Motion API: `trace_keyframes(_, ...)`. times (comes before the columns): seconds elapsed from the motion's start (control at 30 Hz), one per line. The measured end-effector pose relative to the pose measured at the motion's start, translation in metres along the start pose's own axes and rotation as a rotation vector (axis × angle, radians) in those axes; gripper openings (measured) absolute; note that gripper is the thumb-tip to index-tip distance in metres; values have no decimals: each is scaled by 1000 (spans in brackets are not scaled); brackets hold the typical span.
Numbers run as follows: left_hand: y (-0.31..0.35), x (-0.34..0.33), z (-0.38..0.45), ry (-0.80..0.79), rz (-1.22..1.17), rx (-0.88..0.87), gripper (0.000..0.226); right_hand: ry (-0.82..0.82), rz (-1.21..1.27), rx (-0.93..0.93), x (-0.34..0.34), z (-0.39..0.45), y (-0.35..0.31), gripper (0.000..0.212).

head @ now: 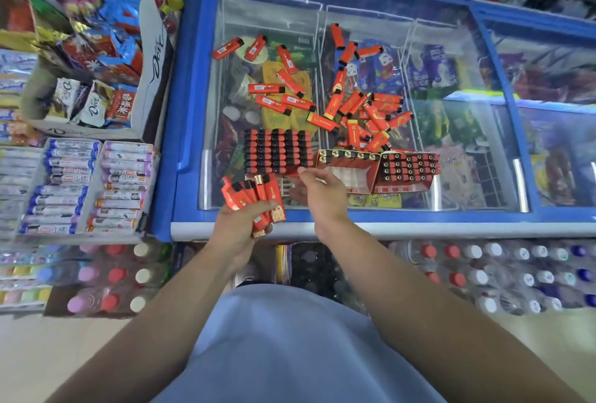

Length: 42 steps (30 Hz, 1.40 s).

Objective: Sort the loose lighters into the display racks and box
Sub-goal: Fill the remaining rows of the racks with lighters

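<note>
While left hand [240, 225] is gripping lighter bundle [254, 201], right hand [322, 193], fingers relaxed, is hovering beside half-filled box [350, 170]; loose lighters [364, 109] lying beyond on freezer lid [467, 80].

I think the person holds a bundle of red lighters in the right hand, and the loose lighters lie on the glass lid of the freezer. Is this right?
Not quite: the head view shows the bundle of red lighters in the left hand, not the right. The right hand reaches toward the display racks. The loose lighters do lie on the glass lid of the freezer.
</note>
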<state>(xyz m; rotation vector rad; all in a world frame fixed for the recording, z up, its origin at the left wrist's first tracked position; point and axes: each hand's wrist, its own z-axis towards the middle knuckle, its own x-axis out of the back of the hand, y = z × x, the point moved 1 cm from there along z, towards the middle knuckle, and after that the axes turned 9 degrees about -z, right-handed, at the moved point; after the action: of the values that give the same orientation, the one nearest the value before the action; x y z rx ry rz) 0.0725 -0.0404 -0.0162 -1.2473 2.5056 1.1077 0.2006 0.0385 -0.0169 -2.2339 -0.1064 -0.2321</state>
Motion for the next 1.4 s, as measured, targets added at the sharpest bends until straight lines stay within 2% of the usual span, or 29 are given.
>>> trace_keyframes(0.17,0,1,-1,-4,23,-36,28,-50,49,-21,-1,-3,-3,6)
trace_keyframes(0.3,1,1,-6,-18,54,-65,27,-49,-6,4,-3,-1,-2,3)
trace_keyframes(0.4,2,1,-9,-26,84,-97,24,-10,-84,10,-4,0,-5,24)
trace_keyframes(0.53,2,-1,-11,-35,124,-112,22,-40,-183,22,-3,1,-13,32)
trace_keyframes(0.63,3,-3,-9,-43,144,-116,23,-202,-334,113,7,-7,-18,41)
trace_keyframes(0.7,1,-4,-7,-43,165,-111,25,-347,-432,179,15,-14,-20,33)
trace_keyframes(0.77,-1,-5,-4,-35,186,-100,27,-399,-471,204,23,-15,-22,21)
trace_keyframes(0.83,-3,-6,-2,-12,177,-89,27,-373,-453,180,32,-11,-27,15)
trace_keyframes(0.9,-3,-3,1,32,141,-84,25,-264,-546,215,44,-5,-35,15)
trace_keyframes(1.0,-2,4,4,52,125,-78,22,-105,-823,425,56,0,-45,14)
trace_keyframes(1.1,-1,9,5,42,141,-68,25,-68,-965,586,50,4,-42,16)
trace_keyframes(1.27,2,8,2,44,140,-80,24,7,-1027,706,44,17,-19,10)
trace_keyframes(1.4,3,5,-1,-2,150,-83,24,56,-1079,829,42,19,-19,24)
